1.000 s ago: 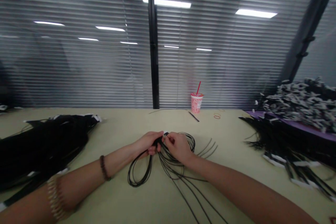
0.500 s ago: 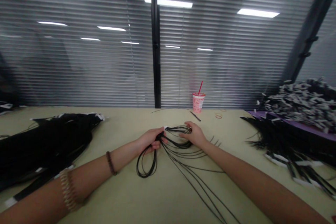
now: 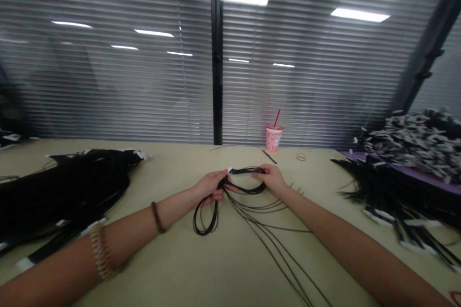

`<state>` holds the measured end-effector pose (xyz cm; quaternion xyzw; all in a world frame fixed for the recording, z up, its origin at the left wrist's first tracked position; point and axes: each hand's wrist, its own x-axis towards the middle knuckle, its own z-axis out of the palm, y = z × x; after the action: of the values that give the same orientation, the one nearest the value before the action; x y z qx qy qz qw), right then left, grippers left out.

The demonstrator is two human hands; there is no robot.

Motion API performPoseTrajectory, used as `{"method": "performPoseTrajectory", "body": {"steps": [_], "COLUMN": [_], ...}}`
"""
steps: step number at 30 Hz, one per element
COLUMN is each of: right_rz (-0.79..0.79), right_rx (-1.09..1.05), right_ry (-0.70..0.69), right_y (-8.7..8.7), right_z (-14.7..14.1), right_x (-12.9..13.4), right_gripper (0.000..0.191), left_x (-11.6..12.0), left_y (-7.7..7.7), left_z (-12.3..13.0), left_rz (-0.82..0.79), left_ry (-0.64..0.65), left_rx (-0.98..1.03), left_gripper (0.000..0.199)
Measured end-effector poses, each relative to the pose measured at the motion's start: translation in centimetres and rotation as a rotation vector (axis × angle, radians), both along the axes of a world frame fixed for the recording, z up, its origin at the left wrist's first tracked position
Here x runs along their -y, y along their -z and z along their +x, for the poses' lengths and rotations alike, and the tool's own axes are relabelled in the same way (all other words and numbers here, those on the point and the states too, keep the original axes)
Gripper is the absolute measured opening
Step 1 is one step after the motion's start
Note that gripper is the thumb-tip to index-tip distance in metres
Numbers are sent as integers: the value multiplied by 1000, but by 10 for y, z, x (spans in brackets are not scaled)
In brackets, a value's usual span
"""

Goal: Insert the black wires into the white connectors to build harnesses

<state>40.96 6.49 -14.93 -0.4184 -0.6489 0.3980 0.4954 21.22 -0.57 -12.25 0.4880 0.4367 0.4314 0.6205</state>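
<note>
Black, thin cables in a looped bundle (image 3: 248,190) spread over the pale yellow-green desk (image 3: 162,273), nearer me than the pink patterned cup (image 3: 274,140) with a red straw (image 3: 277,118). My left hand (image 3: 212,185), left of the cup, was clamped on the bundle's gathered middle, beside a small white end piece (image 3: 229,170). My right hand (image 3: 273,180), in front of the cup, had its fingers closed around the right bend of one loop. Just before the cup lay a thin black stick (image 3: 269,157); well left of it, a heap of black strands (image 3: 68,192) with white ends.
</note>
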Motion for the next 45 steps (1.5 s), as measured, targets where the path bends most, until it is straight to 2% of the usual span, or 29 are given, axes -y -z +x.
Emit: {"method": "performPoseTrajectory", "body": {"steps": [4,13,20,23,27,29,31,33,35,38,42,45], "right_rz": [-9,-27,-25,13,86,268,582,778,759,662,647,652], "right_rx": [-102,-188,-179,-128,-52,27,175,321,422,503,580,630], "right_ry": [99,258,351,347,339,353,289,110,-3,0,-15,-76], "right_y": [0,-5,-3,0,-3,-8,-13,-16,-16,-12,-9,-9], "right_z": [-1,0,1,1,3,2,-3,-13,-25,-40,-42,-39], "right_x": [-2,1,-3,-6,-2,10,28,48,65,79,79,77], "right_gripper": [25,22,27,28,28,33,30,16,11,16,24,25], "left_x": [1,-1,-6,-5,-4,-4,-4,-5,-6,-8,-9,-7], "left_y": [-1,0,-1,-2,-1,-1,0,1,2,5,7,8], "left_z": [2,2,-4,-7,-11,-11,-12,-13,-13,-13,-13,-12], "left_rz": [2,15,-39,-52,-82,-84,-98,-122,-137,-128,-86,-45], "left_ry": [12,7,160,176,126,134,176,220,229,197,200,221], "left_rx": [-29,29,14,91,180,220,266,303,323,327,313,287], "left_gripper": [32,30,34,32,28,26,25,23,22,20,18,19]}}
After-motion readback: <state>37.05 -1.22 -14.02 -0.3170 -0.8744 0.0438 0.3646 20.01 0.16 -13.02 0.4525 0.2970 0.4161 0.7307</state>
